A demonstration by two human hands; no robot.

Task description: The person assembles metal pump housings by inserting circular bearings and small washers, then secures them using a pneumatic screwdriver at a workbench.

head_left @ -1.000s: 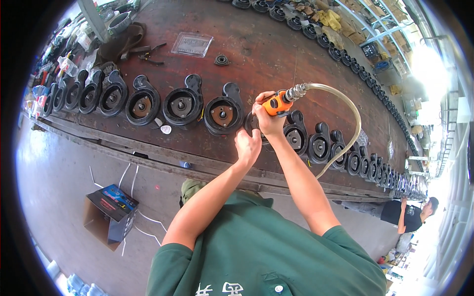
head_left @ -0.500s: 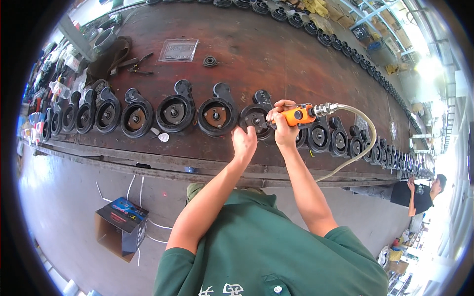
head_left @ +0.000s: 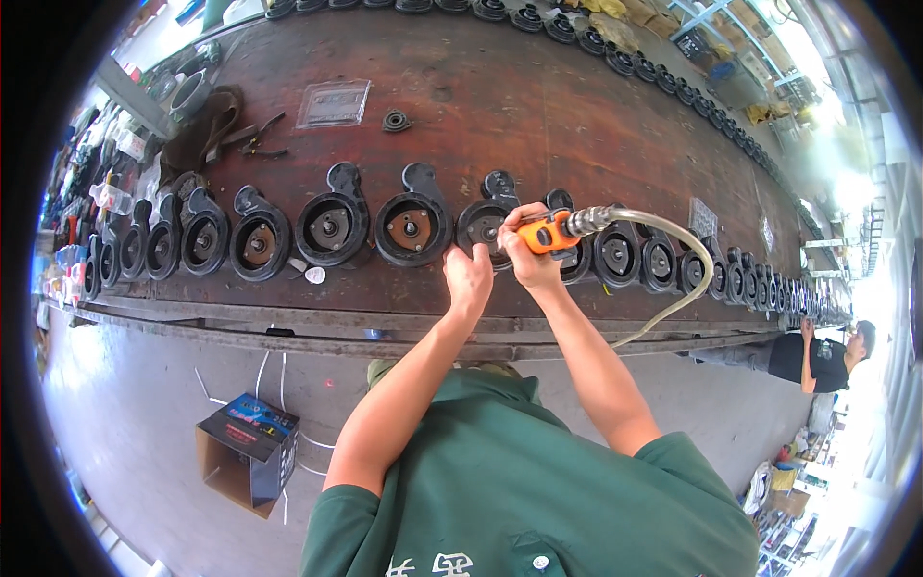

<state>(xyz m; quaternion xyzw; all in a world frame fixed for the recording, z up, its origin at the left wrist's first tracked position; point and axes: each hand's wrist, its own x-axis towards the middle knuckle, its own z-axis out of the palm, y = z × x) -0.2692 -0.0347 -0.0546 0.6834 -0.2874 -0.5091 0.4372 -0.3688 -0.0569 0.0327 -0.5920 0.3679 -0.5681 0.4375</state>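
My right hand (head_left: pixel 531 258) is wrapped around an orange air tool (head_left: pixel 544 234), held sideways with its front end toward a black round housing (head_left: pixel 477 223). A metal coupling (head_left: pixel 588 220) joins the tool to a pale hose (head_left: pixel 685 231). My fingers hide the tool's tip and part of the housing, so contact there cannot be made out. At the housing's near rim, my left hand (head_left: pixel 468 277) grips it with the thumb raised. Directly left stands a similar housing with a brown inner plate (head_left: pixel 410 229).
Similar black housings (head_left: pixel 331 229) line the table's near edge, with another row (head_left: pixel 620 63) along the far edge. A small black part (head_left: pixel 395 121), a clear plastic tray (head_left: pixel 334 104) and pliers (head_left: pixel 258 137) lie farther back. An open carton (head_left: pixel 248 452) sits on the floor; a person (head_left: pixel 829 358) stands far right.
My right hand has brought the orange tool left, farther over the housing, and the hose has followed. My left hand stays at the rim. The whole view has shifted slightly.
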